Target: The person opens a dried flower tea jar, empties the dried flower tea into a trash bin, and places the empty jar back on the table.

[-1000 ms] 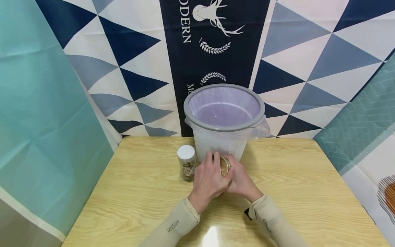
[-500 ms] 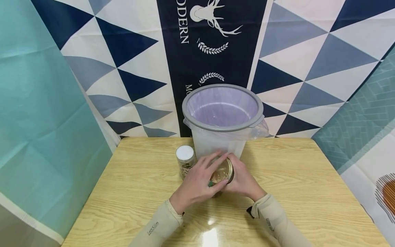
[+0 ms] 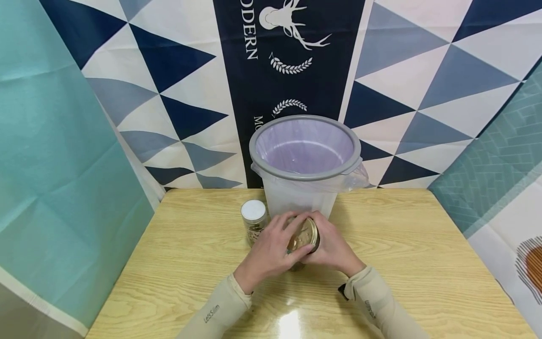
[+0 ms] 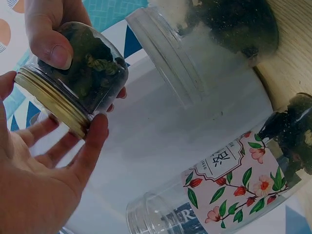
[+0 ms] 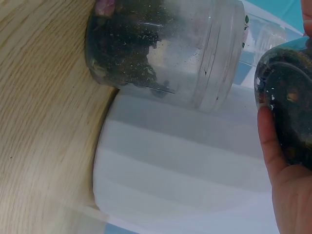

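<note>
Both hands are on a small clear jar (image 4: 92,63) with a gold screw lid (image 4: 53,100) and dark, leafy dried pieces inside. The fingertips and thumb of my left hand (image 3: 271,249) grip the lid's rim from the left. My right hand (image 3: 332,247) holds the jar's body from the right. The jar is held tilted above the table, with its lid visible between the hands in the head view. Below the hands stands a wider clear jar (image 5: 161,48) with dark contents, mostly hidden in the head view. Left of it stands a taller jar (image 3: 254,221) with a flowered label (image 4: 239,183).
A white bin (image 3: 298,193) with a grey rim and a purplish liner stands right behind the hands. The wooden table (image 3: 190,254) reaches out on both sides. A patterned cloth (image 3: 186,94) hangs behind it, with a teal cloth (image 3: 76,165) at the left.
Over the second, my left hand has shifted left and spread its fingers around the lid, showing more of it. My right hand keeps its hold. The last half second brings only small finger movement.
</note>
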`<action>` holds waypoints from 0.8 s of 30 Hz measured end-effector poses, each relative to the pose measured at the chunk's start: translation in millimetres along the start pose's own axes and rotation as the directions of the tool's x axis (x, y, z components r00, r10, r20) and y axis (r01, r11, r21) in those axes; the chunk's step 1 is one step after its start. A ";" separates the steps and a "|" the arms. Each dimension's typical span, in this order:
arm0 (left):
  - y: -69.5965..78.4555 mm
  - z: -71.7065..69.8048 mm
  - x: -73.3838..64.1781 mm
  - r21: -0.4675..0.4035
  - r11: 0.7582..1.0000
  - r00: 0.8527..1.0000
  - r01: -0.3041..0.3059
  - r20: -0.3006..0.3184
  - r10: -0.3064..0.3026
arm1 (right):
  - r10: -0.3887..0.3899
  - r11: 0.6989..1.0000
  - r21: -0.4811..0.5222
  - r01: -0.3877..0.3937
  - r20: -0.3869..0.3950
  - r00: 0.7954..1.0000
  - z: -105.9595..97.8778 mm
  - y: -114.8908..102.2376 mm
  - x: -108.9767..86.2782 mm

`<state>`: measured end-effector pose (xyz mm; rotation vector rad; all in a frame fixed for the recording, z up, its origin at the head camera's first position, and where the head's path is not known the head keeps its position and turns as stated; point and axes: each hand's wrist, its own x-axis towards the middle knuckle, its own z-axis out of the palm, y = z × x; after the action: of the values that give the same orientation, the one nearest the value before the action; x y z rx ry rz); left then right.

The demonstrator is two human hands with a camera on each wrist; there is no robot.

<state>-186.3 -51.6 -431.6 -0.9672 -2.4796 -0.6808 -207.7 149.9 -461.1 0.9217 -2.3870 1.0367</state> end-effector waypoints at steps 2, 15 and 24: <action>0.4 1.1 1.0 0.026 1.000 1.000 0.015 -0.017 -0.014 | 0.009 1.000 -0.003 -0.009 0.004 1.000 0.4 -0.4 -0.7; -4.9 -3.0 -1.4 0.014 0.993 0.993 -0.116 0.009 0.116 | -0.031 0.999 -0.018 0.032 0.009 0.999 -3.5 2.4 -0.8; -4.1 -0.8 -0.8 0.002 0.990 0.990 -0.141 0.028 0.141 | -0.017 1.000 0.007 0.017 0.017 1.000 -4.0 0.4 -1.8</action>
<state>-188.5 -55.1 -432.6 -1.1451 -2.4078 -0.6203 -206.3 153.8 -459.7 0.9549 -2.3870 1.0357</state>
